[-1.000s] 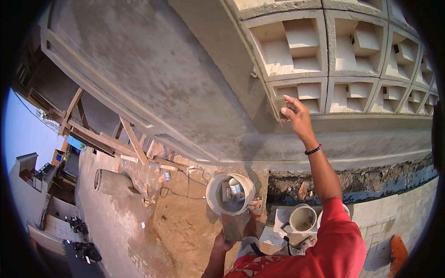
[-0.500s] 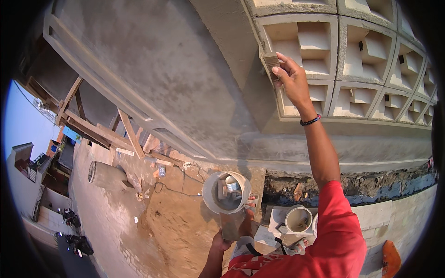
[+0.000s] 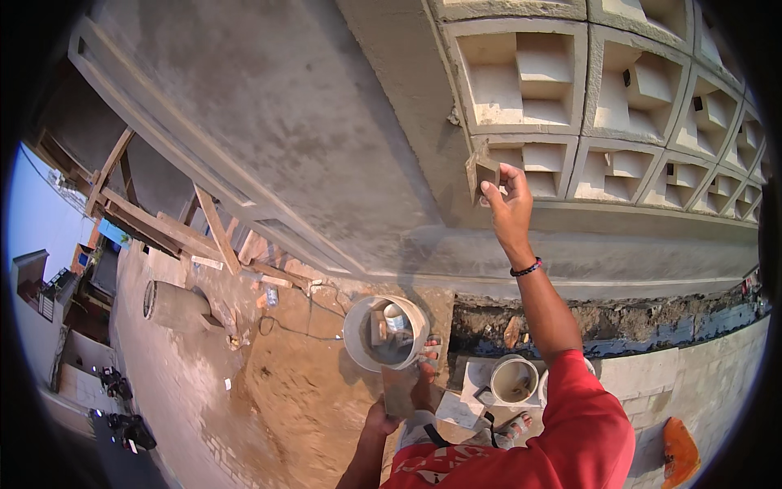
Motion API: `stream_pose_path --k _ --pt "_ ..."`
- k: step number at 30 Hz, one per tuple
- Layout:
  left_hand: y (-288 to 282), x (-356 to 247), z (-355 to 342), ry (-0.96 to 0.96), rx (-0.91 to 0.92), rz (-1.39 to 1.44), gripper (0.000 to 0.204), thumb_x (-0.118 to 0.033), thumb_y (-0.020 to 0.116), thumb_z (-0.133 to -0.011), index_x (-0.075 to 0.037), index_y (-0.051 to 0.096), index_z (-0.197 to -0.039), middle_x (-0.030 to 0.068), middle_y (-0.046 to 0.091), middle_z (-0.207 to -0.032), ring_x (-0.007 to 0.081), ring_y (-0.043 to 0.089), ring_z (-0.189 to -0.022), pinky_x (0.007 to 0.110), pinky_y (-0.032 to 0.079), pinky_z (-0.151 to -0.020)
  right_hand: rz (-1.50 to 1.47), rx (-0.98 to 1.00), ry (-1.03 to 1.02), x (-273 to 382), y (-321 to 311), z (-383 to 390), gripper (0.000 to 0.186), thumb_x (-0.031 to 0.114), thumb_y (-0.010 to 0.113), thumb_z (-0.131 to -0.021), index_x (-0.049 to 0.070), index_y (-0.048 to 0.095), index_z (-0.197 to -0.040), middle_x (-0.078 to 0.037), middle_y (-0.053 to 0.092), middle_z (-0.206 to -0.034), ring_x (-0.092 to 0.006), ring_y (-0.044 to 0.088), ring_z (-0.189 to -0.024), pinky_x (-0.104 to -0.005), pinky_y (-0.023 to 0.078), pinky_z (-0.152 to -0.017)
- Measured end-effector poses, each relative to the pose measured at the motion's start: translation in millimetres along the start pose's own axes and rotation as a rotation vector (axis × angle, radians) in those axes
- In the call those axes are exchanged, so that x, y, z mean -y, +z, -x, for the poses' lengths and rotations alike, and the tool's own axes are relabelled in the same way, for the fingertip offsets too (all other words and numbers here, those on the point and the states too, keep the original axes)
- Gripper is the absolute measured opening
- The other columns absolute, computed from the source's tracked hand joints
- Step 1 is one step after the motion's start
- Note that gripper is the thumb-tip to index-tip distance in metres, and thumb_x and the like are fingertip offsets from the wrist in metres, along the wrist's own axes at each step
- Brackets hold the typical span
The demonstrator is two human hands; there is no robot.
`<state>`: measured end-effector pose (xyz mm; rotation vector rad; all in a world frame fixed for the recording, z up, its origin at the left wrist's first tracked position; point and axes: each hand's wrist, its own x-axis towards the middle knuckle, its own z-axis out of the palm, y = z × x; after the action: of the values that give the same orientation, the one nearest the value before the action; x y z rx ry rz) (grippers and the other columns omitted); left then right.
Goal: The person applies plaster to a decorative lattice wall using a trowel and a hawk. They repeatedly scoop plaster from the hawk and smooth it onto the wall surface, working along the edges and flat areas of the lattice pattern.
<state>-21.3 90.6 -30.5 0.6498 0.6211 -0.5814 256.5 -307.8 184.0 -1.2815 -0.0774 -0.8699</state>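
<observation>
My right hand reaches up to the corner of the plastered wall, where it meets a panel of pale vent blocks. Between its thumb and fingers is a small flat grey-brown plastering tool, held against the edge strip; its exact shape is partly hidden. Low in front of my body, my left hand grips a flat rectangular board by its lower part. Just beyond that board stands a large pale bucket with a white container and several block-like pieces inside.
A smaller bucket of murky contents stands by my feet. An open trench follows the wall base. Sand and a dark cable lie to the left, near a concrete cylinder and timber props. An orange object lies lower right.
My right hand has moved down along the edge with the tool, from beside a higher vent block to a lower one, and the tool has tilted. The left hand still holds the board.
</observation>
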Motion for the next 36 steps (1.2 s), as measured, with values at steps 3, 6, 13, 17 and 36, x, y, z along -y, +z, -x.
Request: stream_pose_path --k 3,6,13,17,36 --pt "21.2 -4.9 9.4 0.012 -0.054 0.023 0.031 -0.030 0.038 -0.099 -0.012 0.055 -0.118 0.0051 0.062 -0.111 0.0232 0.061 -0.099 0.038 0.052 -0.080 0.307 -0.132 -0.301 11.6 32.9 -16.5 0.031 -0.001 0.062 -0.078 -0.001 0.056 -0.109 -0.012 0.060 -0.103 -0.0228 0.059 -0.095 -0.0340 0.046 -0.085" --pt "-0.9 -8.7 10.8 0.020 -0.010 0.100 0.032 -0.027 0.034 -0.099 -0.012 0.052 -0.120 0.0067 0.061 -0.113 0.0255 0.060 -0.099 0.040 0.052 -0.080 0.457 -0.193 -0.485 18.0 60.5 -39.0 0.034 -0.004 0.063 -0.074 0.001 0.058 -0.108 -0.015 0.058 -0.099 -0.0303 0.056 -0.094 -0.0376 0.045 -0.083" --pt "-34.1 -3.3 3.6 0.058 -0.114 0.138 0.033 -0.023 0.028 -0.099 -0.012 0.047 -0.124 0.0108 0.058 -0.117 0.0304 0.059 -0.100 0.047 0.051 -0.080 0.759 0.192 -0.551 -1.5 63.6 -9.9 0.042 -0.005 0.064 -0.069 0.006 0.059 -0.109 -0.011 0.053 -0.094 -0.0297 0.050 -0.089 -0.0397 0.045 -0.075" --pt "-35.0 -2.7 3.2 0.029 -0.043 0.246 0.033 -0.022 0.028 -0.099 -0.012 0.047 -0.125 0.0111 0.057 -0.119 0.0303 0.059 -0.100 0.047 0.051 -0.080 0.768 0.213 -0.685 29.9 45.1 -24.2 0.043 -0.006 0.063 -0.070 0.007 0.059 -0.112 -0.011 0.056 -0.098 -0.0300 0.051 -0.089 -0.0391 0.046 -0.075" --pt "-35.2 0.0 -2.8 -0.003 -0.042 0.105 0.033 -0.029 0.034 -0.099 -0.011 0.054 -0.119 0.0076 0.061 -0.111 0.0259 0.062 -0.095 0.042 0.053 -0.077 0.904 0.616 -0.339 -64.3 -32.9 32.7 0.039 0.008 0.062 -0.081 0.005 0.053 -0.119 -0.010 0.060 -0.098 -0.0258 0.057 -0.089 -0.0350 0.048 -0.075"
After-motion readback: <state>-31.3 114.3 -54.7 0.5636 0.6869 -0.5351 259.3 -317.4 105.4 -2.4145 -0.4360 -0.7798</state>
